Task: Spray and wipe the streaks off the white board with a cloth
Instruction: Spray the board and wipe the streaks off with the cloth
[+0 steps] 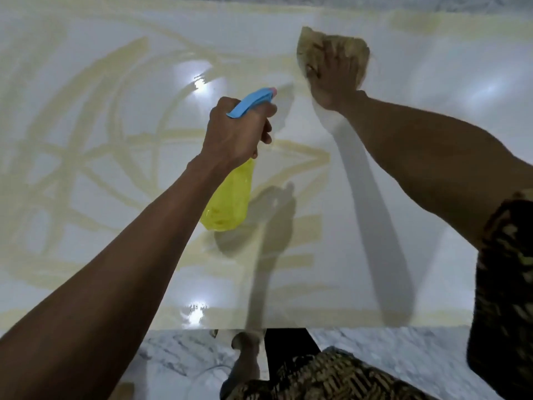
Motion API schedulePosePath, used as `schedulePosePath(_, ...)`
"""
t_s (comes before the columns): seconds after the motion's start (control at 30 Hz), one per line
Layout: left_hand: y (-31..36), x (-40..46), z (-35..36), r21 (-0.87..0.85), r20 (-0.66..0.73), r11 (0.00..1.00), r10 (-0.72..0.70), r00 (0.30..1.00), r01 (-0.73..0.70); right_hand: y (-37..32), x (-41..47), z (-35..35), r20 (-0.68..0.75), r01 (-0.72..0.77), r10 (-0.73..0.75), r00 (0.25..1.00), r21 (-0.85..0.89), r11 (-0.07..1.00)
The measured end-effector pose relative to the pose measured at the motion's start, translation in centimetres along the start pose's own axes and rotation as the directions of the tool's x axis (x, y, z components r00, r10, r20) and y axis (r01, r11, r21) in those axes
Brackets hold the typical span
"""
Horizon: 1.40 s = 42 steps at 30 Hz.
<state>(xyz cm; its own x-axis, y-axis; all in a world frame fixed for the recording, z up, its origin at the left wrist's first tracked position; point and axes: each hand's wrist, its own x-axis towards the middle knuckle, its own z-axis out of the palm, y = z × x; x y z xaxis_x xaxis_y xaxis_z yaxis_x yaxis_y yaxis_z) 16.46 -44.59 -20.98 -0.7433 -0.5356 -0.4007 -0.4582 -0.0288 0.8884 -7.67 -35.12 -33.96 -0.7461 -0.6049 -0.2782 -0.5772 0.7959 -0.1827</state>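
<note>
The large glossy white board (403,145) fills almost the whole view, and pale yellow streaks (86,157) cross it in curves and lines, mostly on its left and middle part. The left hand (236,134) is closed around the neck of a yellow plastic spray bottle (227,200) with a blue trigger head (253,102); the bottle hangs above the board, its nozzle toward the far side. The right hand (334,73) lies flat, fingers spread, and presses a crumpled beige cloth (308,47) on the board near the far edge. Shadows of both arms fall on the surface. The right part of the board looks mostly free of streaks. Beyond the near edge there is a grey marbled floor (389,359) and patterned clothing (331,376).
</note>
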Motion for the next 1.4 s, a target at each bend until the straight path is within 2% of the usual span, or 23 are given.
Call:
schedulePosePath(0.03,-0.5,-0.4,0.0,0.01,-0.003,1.0,-0.013,1.0,0.013,0.5,-1.0,0.6,-0.038,0.016,-0.015,0.999,0.015,1.0)
schedulePosePath(0.07,-0.9,-1.1,-0.1,0.016,-0.004,0.999,-0.028,1.0,0.029,0.4,-2.8,0.9,-0.015,0.045,-0.045,0.999,-0.035,0.998)
schedulePosePath(0.17,-1.7,-4.9,-0.2,0.013,0.007,0.998,-0.064,0.998,0.064,0.6,-10.6,3.5,0.007,0.068,-0.067,0.998,-0.028,0.997)
schedulePosePath(0.27,-3.2,-9.1,-0.6,0.021,0.014,0.995,-0.093,0.996,0.093,-0.6,-19.2,5.9,0.139,0.105,-0.1,0.985,-0.026,0.994)
schedulePosePath(0.43,-6.2,-17.5,-1.1,0.052,0.047,0.994,-0.099,0.994,0.096,-2.8,-34.6,8.6,0.241,0.104,-0.104,0.965,0.011,0.994)
schedulePosePath(0.57,-8.7,-23.4,-1.7,0.077,0.075,0.993,-0.096,0.993,0.09,-4.9,-43.3,11.6,0.359,0.123,-0.095,0.929,-0.056,0.991)
schedulePosePath(0.63,-9.3,-25.5,-2.0,0.07,0.081,0.993,-0.1,0.992,0.095,-6.4,-45.5,11.6,0.426,0.06,-0.069,0.902,0.036,0.998)
schedulePosePath(0.7,-9.3,-27.5,-2.7,0.051,0.085,0.996,-0.078,0.993,0.074,-8.0,-47.0,10.4,0.396,-0.022,-0.052,0.917,0.179,0.984)
schedulePosePath(0.73,-9.1,-28.0,-3.0,0.042,0.082,0.997,-0.07,0.994,0.067,-8.8,-47.3,9.0,0.376,-0.074,-0.045,0.925,0.295,0.952)
schedulePosePath(0.8,-8.4,-28.3,-3.7,0.038,0.071,0.998,-0.056,0.996,0.054,-10.2,-47.4,6.0,0.366,-0.177,-0.058,0.929,0.575,0.799)
schedulePosePath(0.83,-7.8,-28.4,-4.2,0.034,0.064,0.999,-0.043,0.997,0.041,-10.6,-47.1,4.4,0.353,-0.219,-0.038,0.935,0.656,0.722)
schedulePosePath(0.93,-5.5,-27.9,-5.9,0.029,0.036,1.0,0.007,0.999,-0.008,-10.6,-44.3,-0.3,0.335,-0.309,0.035,0.942,0.819,0.482)
schedulePosePath(1.0,-3.8,-27.1,-6.9,0.011,0.016,0.999,0.041,0.999,-0.041,-10.5,-41.7,-3.0,0.313,-0.305,0.031,0.949,0.893,0.331)
schedulePosePath(1.03,-3.1,-26.4,-7.5,0.007,0.006,0.998,0.055,0.998,-0.055,-10.9,-40.4,-4.5,0.302,-0.299,0.036,0.953,0.909,0.29)
schedulePosePath(1.17,-0.5,-23.3,-8.9,0.009,-0.023,0.997,0.073,0.997,-0.073,-12.1,-33.5,-8.5,0.251,-0.263,0.081,0.965,0.915,0.307)
schedulePosePath(1.27,1.0,-19.8,-9.3,0.001,-0.043,0.998,0.057,0.997,-0.057,-11.7,-27.3,-8.4,0.238,-0.275,0.147,0.96,0.902,0.334)
schedulePosePath(1.33,1.6,-16.8,-9.3,-0.001,-0.053,1.0,0.029,0.998,-0.03,-11.4,-23.5,-7.6,0.226,-0.3,0.223,0.948,0.867,0.397)
schedulePosePath(1.4,2.1,-14.1,-9.1,0.003,-0.04,1.0,0.015,0.999,-0.015,-10.8,-20.3,-6.9,0.155,-0.273,0.277,0.948,0.842,0.465)
